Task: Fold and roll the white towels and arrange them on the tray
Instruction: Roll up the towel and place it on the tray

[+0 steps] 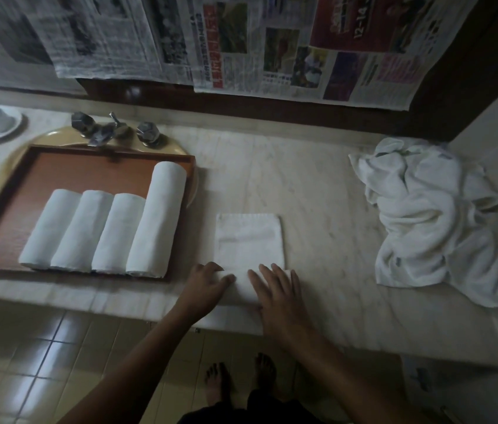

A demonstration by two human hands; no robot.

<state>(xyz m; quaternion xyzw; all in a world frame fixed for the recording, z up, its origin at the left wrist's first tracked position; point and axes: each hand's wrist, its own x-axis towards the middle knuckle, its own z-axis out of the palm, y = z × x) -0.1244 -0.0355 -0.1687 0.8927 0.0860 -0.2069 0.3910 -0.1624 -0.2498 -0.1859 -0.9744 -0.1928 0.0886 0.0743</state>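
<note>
Tray (58, 172) at frame left held four rolled towels (113, 231). At centre on the marble counter (318, 209) lay a folded towel (249, 237), left hand (206, 286) curled round its near end, right hand (275, 295) pressed flat on it.

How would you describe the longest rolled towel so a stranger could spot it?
Look left on the counter to the brown tray over the sink. Four rolls lie side by side in it. The longest roll is the rightmost, reaching farther toward the taps than its three shorter neighbours.
</note>
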